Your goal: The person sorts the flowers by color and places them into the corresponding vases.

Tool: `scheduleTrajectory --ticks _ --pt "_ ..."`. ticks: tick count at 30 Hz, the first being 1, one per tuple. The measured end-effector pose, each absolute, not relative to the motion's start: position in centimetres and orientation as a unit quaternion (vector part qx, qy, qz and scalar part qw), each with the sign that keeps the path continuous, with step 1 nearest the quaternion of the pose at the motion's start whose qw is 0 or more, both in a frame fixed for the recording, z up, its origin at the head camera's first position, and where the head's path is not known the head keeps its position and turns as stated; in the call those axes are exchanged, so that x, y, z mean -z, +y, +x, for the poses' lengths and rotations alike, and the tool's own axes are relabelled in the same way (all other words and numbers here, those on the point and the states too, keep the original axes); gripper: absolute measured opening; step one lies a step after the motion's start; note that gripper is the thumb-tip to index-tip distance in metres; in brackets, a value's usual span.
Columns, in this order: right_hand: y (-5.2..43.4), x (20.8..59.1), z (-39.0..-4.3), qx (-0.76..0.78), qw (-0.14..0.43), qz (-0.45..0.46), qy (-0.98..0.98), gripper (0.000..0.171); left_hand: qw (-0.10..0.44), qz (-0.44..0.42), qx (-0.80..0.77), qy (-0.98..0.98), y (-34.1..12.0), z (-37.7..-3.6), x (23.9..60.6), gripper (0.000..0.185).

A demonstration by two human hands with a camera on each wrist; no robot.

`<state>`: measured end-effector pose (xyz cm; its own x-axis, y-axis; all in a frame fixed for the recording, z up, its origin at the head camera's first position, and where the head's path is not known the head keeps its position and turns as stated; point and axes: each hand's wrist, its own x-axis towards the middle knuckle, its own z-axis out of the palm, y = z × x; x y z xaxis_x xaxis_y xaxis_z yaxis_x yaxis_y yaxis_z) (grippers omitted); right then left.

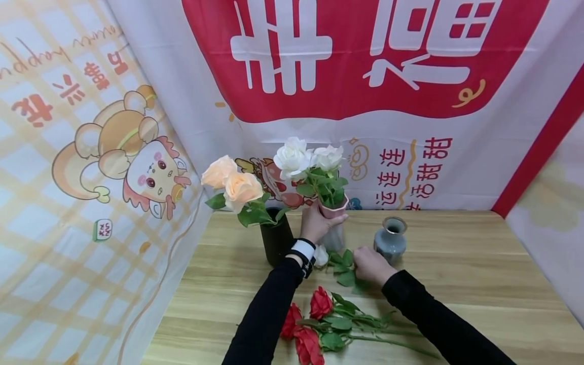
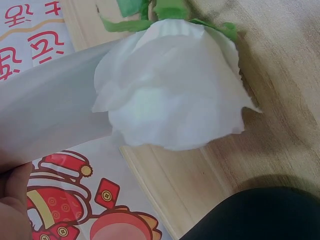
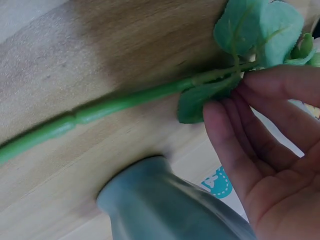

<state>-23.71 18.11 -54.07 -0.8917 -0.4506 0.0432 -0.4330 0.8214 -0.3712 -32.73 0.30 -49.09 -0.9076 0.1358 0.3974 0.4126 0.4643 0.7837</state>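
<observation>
My left hand (image 1: 318, 223) grips a tall vase (image 1: 336, 237), pink at the rim and greyish below, around its upper part. Two white roses (image 1: 293, 158) with green leaves stand in it. Another white rose (image 1: 321, 256) lies at the vase's foot; its bloom (image 2: 172, 85) fills much of the left wrist view. With thumb and fingers my right hand (image 1: 373, 264) pinches this rose at its leaves, close to the green stem (image 3: 115, 104). The stem runs along the wooden table. Right beside that hand stands a small blue-grey vase (image 1: 390, 241).
A black vase (image 1: 275, 243) with peach roses (image 1: 244, 190) stands left of my left hand. Several red roses (image 1: 321, 303) lie between my forearms on the wooden table (image 1: 474, 263). Printed cloth (image 1: 410, 121) hangs behind the table's far edge and at both sides.
</observation>
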Motion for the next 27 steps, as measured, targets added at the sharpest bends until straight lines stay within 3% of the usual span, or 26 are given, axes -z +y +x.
scheduleTrajectory --ticks 11,22,27 --pt "18.18 53.80 -23.54 0.194 0.035 -0.271 0.942 0.038 0.136 -0.154 0.489 -0.848 0.25 -32.79 49.13 0.082" --pt "18.03 54.61 -23.37 0.154 -0.017 -0.278 0.948 0.043 0.145 -0.162 0.490 -0.844 0.52 -32.81 49.19 0.080" --pt "17.45 54.57 -23.09 0.116 -0.034 -0.273 0.954 0.036 0.148 -0.159 0.488 -0.845 0.46 -32.90 49.30 0.081"
